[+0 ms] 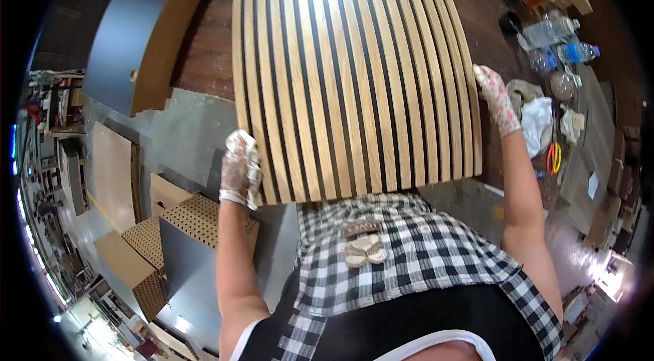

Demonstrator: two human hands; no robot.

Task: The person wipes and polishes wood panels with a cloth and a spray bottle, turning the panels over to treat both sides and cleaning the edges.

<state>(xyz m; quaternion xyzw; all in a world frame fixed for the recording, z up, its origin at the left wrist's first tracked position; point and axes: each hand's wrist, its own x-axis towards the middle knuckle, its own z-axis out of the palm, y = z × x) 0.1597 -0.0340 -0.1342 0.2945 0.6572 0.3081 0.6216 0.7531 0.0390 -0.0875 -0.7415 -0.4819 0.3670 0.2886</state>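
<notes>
A slatted wood panel (pixel 354 82), with pale oak strips and dark grooves between them, spans the middle in front of my body. Its near edge comes close to my checked apron. At the panel's left edge, near the close corner, is my left hand (pixel 237 167) in a floral-print glove. Its fingers are closed on a crumpled white cloth (pixel 254 160) against the panel's side. My right hand (pixel 497 95), in a matching glove, grips the right edge farther up, its fingertips partly hidden by the panel.
Beneath the panel is a dark brown table (pixel 208 65). At right lie plastic bottles (pixel 550 33), a white rag (pixel 537 122) and orange-handled pliers (pixel 554 158). A dark-faced board (pixel 133 27) stands at upper left. Perforated boxes (pixel 194 214) sit lower left on the grey floor (pixel 187 133).
</notes>
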